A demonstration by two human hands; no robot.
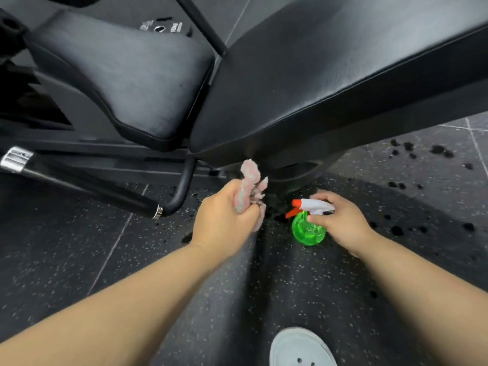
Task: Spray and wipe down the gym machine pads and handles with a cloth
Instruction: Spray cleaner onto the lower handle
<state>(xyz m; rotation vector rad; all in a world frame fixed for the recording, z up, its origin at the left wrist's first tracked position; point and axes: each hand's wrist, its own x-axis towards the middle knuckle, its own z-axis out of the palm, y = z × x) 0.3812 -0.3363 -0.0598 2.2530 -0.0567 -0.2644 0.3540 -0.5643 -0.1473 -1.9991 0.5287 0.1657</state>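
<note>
Right at the bottom edge, a white perforated rubber shoe is planted on the dark speckled rubber floor. Two bare forearms reach forward from there.

Up to the left hand: it's clenched tight, fingers wrapped round a bunched pink-and-white fluffy cloth, and a tuft of that cloth pokes up out of the fist, just under the near corner of the big pad above it.

Over to the right hand: it's clamped on a translucent green plastic spray bottle, fingers curled over the white trigger head, red nozzle pointing left toward the cloth. We're looking straight down on that bottle, so whether it stands on the floor or hangs just above it, I can't tell. The two hands are close together, low, near the foot of the machine.

Dark blotches dot the floor out to the right.

Further out on the left, a black tubular handle with chrome end caps runs at a slant above the floor. Beyond it, a black padded vinyl seat, tilted, with a soft sheen on top. Beside that, filling the right, the long black vinyl back pad, its near corner hanging right over the cloth. A black steel frame bar rises between the two pads.
</note>
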